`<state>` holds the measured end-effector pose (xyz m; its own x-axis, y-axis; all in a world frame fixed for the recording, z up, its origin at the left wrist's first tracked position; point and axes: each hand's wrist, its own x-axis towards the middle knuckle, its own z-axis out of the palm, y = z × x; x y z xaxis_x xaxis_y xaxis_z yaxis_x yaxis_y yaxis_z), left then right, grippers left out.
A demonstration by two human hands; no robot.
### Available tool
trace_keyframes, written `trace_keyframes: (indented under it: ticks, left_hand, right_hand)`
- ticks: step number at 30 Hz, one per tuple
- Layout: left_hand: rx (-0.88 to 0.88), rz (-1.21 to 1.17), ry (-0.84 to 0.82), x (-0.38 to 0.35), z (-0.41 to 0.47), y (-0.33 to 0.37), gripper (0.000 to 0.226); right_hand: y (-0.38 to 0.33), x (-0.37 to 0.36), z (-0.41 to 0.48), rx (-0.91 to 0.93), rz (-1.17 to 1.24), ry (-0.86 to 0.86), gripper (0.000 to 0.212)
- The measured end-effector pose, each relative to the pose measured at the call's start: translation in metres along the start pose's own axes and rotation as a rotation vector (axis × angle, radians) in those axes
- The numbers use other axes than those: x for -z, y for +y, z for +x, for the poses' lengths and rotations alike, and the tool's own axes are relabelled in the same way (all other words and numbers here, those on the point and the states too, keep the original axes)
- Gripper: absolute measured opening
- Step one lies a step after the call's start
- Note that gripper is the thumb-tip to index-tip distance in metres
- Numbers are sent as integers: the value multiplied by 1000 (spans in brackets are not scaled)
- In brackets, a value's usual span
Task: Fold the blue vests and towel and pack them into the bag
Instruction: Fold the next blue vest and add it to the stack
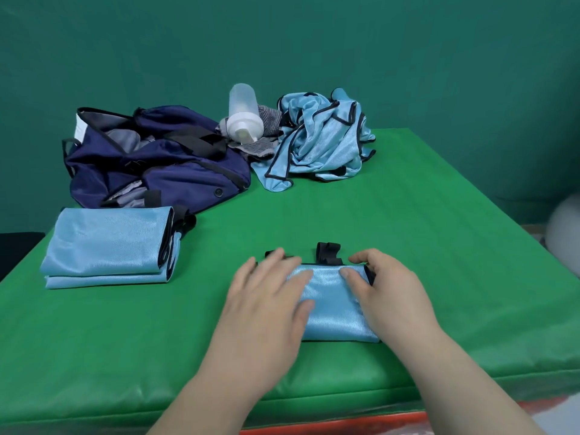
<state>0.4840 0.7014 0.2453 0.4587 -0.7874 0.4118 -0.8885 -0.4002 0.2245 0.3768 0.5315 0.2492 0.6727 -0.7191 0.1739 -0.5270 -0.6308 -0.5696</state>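
A light blue vest (pixel 332 304) with black trim lies folded small on the green mat, near the front edge. My left hand (pixel 270 296) rests flat on its left side, fingers spread. My right hand (pixel 386 290) presses on its right side, fingers curled over the far right corner. Two folded blue vests (pixel 106 246) are stacked at the left. A heap of unfolded blue vests (pixel 323 136) lies at the back. The dark navy bag (pixel 157 158) sits open at the back left. A grey striped towel (pixel 266 133) is bunched between bag and heap.
A translucent white shaker bottle (pixel 244 114) lies tipped on the towel next to the bag. The green mat (pixel 408 215) ends at a padded front edge with orange below. A pale rounded object (pixel 565 227) sits off the mat's right side. A teal backdrop stands behind.
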Motion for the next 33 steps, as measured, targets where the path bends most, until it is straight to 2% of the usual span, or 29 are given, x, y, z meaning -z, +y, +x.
trace_keyframes:
  ticks: [2, 4, 6, 8, 10, 14, 17, 20, 23, 25, 28, 33]
  left_hand:
    - [-28, 69, -142, -10, -4, 0, 41]
    - [-12, 107, -211, -15, -5, -1, 42]
    - [19, 113, -254, -16, -4, -2, 42]
    - [46, 83, -316, -15, -2, -2, 50]
    - [62, 41, -350, -14, -3, -6, 65]
    - [143, 45, -385, 0, -4, -16, 82]
    - [172, 66, -339, 6, -6, -22, 81]
    - [81, 106, -258, 5, -8, -14, 58]
    - [-12, 124, -276, -4, -9, -7, 47]
    - [12, 116, -351, -7, -11, -10, 51]
    - [61, 56, -388, -8, -10, -17, 70]
    - [112, 35, -442, 0, -6, -18, 81]
  right_hand:
    - [-1, 4, -1, 48, -1, 82, 28]
    - [-7, 10, -7, 179, -31, 140, 30]
    - [-14, 5, -19, 357, -141, 72, 37]
    - [-17, -8, -31, 451, -310, -84, 46]
    - [-14, -14, -37, 441, -410, -203, 55]
    - [0, 2, -31, 293, -386, -338, 72]
    - [1, 11, -31, 231, -352, -328, 79]
    - [-11, 6, -36, 294, -372, -284, 77]
    - [-19, -1, -38, 328, -396, -333, 72]
    - [-13, -2, -36, 269, -394, -387, 78]
    - [-2, 2, -31, 220, -377, -406, 84]
    - [6, 0, -29, 269, -350, -435, 101]
